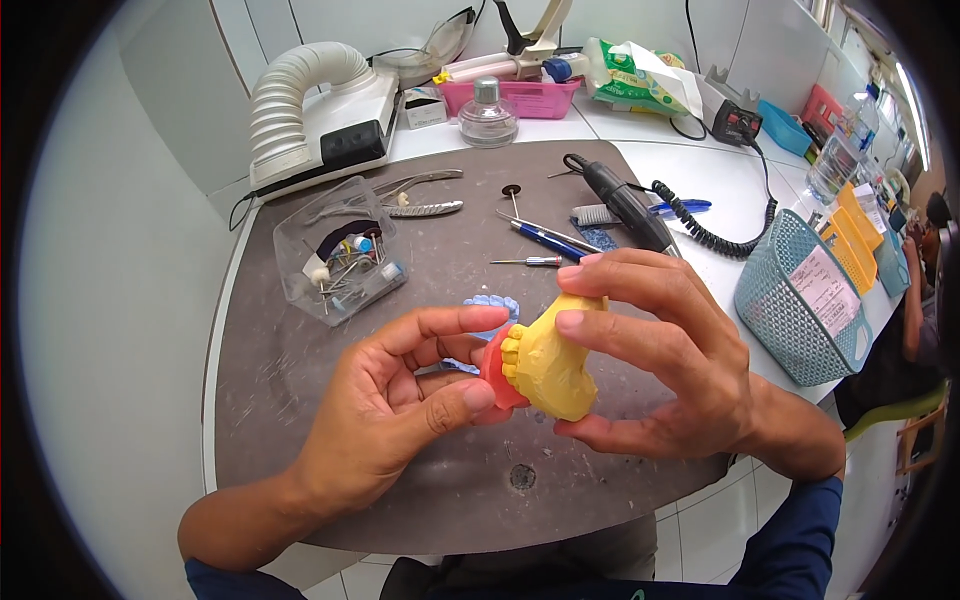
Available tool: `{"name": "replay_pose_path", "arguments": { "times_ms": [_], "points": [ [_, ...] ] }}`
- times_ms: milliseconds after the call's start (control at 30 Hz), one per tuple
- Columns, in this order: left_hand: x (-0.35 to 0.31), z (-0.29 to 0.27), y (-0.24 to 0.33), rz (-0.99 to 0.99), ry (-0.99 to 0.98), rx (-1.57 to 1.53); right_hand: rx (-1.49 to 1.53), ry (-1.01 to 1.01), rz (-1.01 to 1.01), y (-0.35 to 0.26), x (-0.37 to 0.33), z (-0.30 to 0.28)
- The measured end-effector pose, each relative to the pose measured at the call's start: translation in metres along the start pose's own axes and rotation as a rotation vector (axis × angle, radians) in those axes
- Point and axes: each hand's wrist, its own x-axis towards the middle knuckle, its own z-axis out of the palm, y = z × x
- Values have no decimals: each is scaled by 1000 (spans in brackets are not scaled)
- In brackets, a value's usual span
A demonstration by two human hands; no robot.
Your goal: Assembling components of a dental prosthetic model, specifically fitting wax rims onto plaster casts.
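Above the middle of the work mat, a yellow plaster dental cast (560, 370) with a row of teeth is tilted on its side. My right hand (690, 350) grips its base, fingers on top and thumb below. Pressed against the teeth side is a curved pink-red wax piece (495, 368). Thumb and fingers of my left hand (375, 400) pinch that wax piece; some of those fingers are hidden behind it. Just behind, partly covered by my left fingers, a blue dental cast (492, 305) rests on the mat.
An open clear box (290, 275) of burs stands left, beside metal pliers (430, 210). Beyond my hands lie a small screwdriver (530, 261), a blue pen-like tool (545, 237) and a corded black handpiece (625, 205). A teal basket (800, 300) sits right; a glass bottle (488, 120) stands behind.
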Motion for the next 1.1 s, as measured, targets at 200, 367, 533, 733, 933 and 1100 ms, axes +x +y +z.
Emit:
{"name": "replay_pose_path", "arguments": {
  "times_ms": [200,367,533,733,933,1100],
  "points": [
    [0,-2,-1,41,-5,-10,-29,-16,-5,-3,0,1],
    [0,-4,-3,99,-46,51,-59,-8,-23,-4,-1,2],
    [0,-2,1,48,3,15,-79,2,-29,-5,-1,3],
    [1,-7,-4,59,-1,55,-71,-23,-50,-6,-2,2],
    [1,-5,-2,19,11,29,-73,-19,-53,-8,-2,3],
    [1,-4,-2,18,0,22,-64,-18,-55,-7,-2,3]
  ]
}}
